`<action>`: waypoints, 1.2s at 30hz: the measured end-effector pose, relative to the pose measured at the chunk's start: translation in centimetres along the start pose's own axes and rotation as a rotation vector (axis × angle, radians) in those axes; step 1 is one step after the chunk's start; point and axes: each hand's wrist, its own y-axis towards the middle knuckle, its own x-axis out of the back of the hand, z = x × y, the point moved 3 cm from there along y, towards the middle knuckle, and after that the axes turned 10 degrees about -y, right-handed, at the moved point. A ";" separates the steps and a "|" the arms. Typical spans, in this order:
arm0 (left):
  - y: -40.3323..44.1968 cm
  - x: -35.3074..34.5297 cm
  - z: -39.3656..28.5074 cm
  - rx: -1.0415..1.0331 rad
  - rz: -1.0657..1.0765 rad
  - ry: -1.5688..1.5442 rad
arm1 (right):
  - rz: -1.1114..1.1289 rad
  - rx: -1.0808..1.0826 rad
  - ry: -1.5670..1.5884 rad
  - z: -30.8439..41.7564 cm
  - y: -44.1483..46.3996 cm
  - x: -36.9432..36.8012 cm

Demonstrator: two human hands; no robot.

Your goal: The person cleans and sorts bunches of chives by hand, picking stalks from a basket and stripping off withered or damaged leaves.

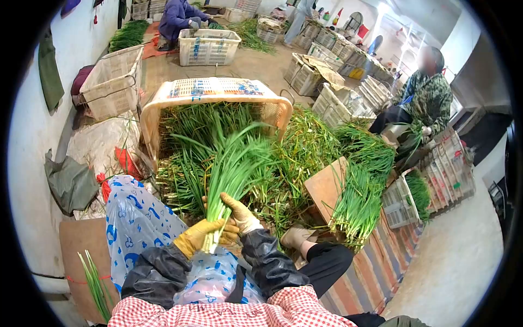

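Observation:
A bunch of green chives (231, 166) stands upright in front of me, its pale stem ends pointing down at my lap and its leaf tips slightly blurred. My left hand (199, 237), in a yellow glove, is wrapped around the lower stems. Higher up, my right hand (241, 213), gloved too, grips the same bunch with its thumb along the stalks. Behind the bunch, a tipped plastic crate (218, 87) opens towards me, with loose chives (190, 131) spilling out. Patterned plastic sheeting (136, 218) covers my legs.
Sorted chives (359, 201) lie to the right beside a wooden board (327, 188). Trimmings (305, 141) cover the floor ahead. One person (425, 98) sits at right holding chives; another (177, 22) works at the back left. A few chives (95, 286) rest on cardboard at left.

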 end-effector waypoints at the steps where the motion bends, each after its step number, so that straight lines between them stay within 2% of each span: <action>1: -0.3 -0.1 -0.5 0.035 0.047 -0.070 | 0.075 -0.079 -0.016 0.2 -0.8 -0.3; 2: -0.7 -0.6 -0.6 0.051 0.067 -0.116 | 0.106 -0.087 -0.033 0.3 -1.7 -0.7; 3: -0.8 -1.0 -0.9 0.066 0.088 -0.157 | -0.069 -0.072 -0.077 0.1 -1.9 -0.5; 5: -1.3 -2.4 -0.8 0.039 0.075 -0.102 | 0.209 -0.042 -0.014 0.6 -1.8 -0.5; 7: -0.9 -2.0 0.1 0.154 0.161 -0.118 | 0.183 0.085 -0.098 0.9 -1.4 -1.1; 9: -0.9 -2.1 0.2 0.201 0.113 -0.127 | 0.201 0.052 -0.196 1.3 -1.2 -1.2; 11: -0.8 -2.7 -1.5 0.053 -0.047 0.321 | 0.214 0.113 -0.148 1.5 -1.3 -1.6; 12: -0.9 -3.5 -2.9 -0.014 -0.197 0.426 | 0.161 0.244 -0.300 2.2 -1.1 -1.7; 13: -1.0 -3.2 -4.8 -0.124 -0.356 0.546 | 0.031 0.211 -0.216 2.1 -1.2 -1.5; 15: -1.2 -1.0 -9.2 -0.326 -0.409 0.650 | 0.074 0.154 -0.308 1.9 -0.4 2.9; 16: -1.6 -0.6 -11.3 -0.369 -0.482 0.717 | -0.035 0.152 -0.327 1.2 -0.1 5.4; 17: -2.3 -0.4 -13.0 -0.420 -0.521 0.703 | -0.093 0.192 -0.310 -0.6 1.0 10.4; 18: -2.7 0.5 -14.2 -0.429 -0.588 0.638 | -0.352 0.050 -0.445 -1.5 0.0 12.7; 19: -3.4 0.3 -15.1 -0.410 -0.635 0.461 | -0.667 -0.107 -0.406 -3.6 0.4 15.8; 20: -3.9 0.7 -15.8 -0.413 -0.709 0.479 | -0.696 -0.118 -0.533 -4.6 -0.4 16.2; 21: -4.2 2.0 -16.2 -0.373 -0.706 0.365 | -0.674 -0.170 -0.747 -6.2 -0.1 19.6; 23: -4.5 1.9 -16.1 -0.457 -0.617 0.305 | -0.784 -0.271 -0.729 -8.7 0.6 19.5; 25: -4.7 1.5 -16.1 -0.511 -0.599 0.212 | -0.727 -0.360 -1.228 -10.5 2.7 21.5; 26: -4.8 0.8 -16.2 -0.528 -0.598 0.189 | -0.715 -0.358 -1.156 -11.3 3.2 21.1; 27: -4.8 0.6 -16.3 -0.547 -0.594 0.166 | -0.707 -0.355 -1.436 -13.6 4.9 25.1; 29: -5.0 0.4 -16.8 -0.551 -0.558 0.104 | -0.691 -0.427 -1.640 -11.7 5.8 18.2; 30: -5.0 0.4 -17.1 -0.550 -0.508 0.056 | -0.661 -0.514 -1.589 -12.2 7.1 18.4; 33: -5.3 -0.1 -17.3 -0.546 -0.483 -0.024 | -0.765 -0.488 -1.831 -14.6 10.5 19.9; 36: -5.1 0.0 -17.2 -0.544 -0.531 -0.031 | -0.615 -0.500 -1.677 -16.0 12.7 21.0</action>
